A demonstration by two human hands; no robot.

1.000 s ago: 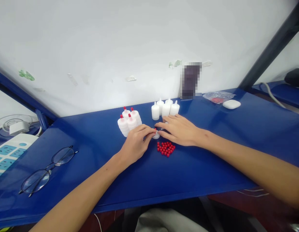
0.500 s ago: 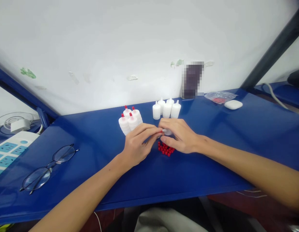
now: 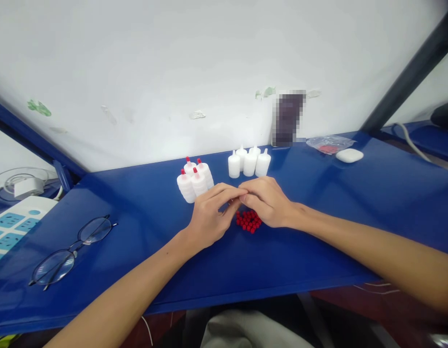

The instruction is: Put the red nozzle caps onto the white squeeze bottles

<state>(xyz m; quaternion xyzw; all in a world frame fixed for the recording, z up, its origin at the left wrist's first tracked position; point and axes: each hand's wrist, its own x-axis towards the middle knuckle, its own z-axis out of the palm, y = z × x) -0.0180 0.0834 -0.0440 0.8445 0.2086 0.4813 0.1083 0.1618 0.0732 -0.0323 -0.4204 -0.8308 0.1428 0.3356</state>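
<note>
My left hand [image 3: 211, 215] and my right hand [image 3: 269, 200] meet above the middle of the blue table. The left fingers are pinched at the right hand's fingertips, around the small red cap seen there half a second ago and now covered. My right hand is closed around a small white dropper bottle, which its fingers hide now. Below the hands lies a cluster of loose red caps [image 3: 249, 221]. Several white bottles with red caps [image 3: 198, 183] stand to the left of the hands. Behind them is a group of uncapped white bottles [image 3: 249, 164].
Eyeglasses [image 3: 73, 251] and a white power strip [image 3: 46, 205] lie on the table's left. At the back right are a clear plastic bag [image 3: 328, 143] with red pieces and a white rounded case [image 3: 349, 155]. A pixelated dark upright object [image 3: 288, 118] leans against the wall.
My right hand's fingers and thumb have closed in against my left fingertips. The red cap and the bottle's nozzle, visible between the hands before, are now covered.
</note>
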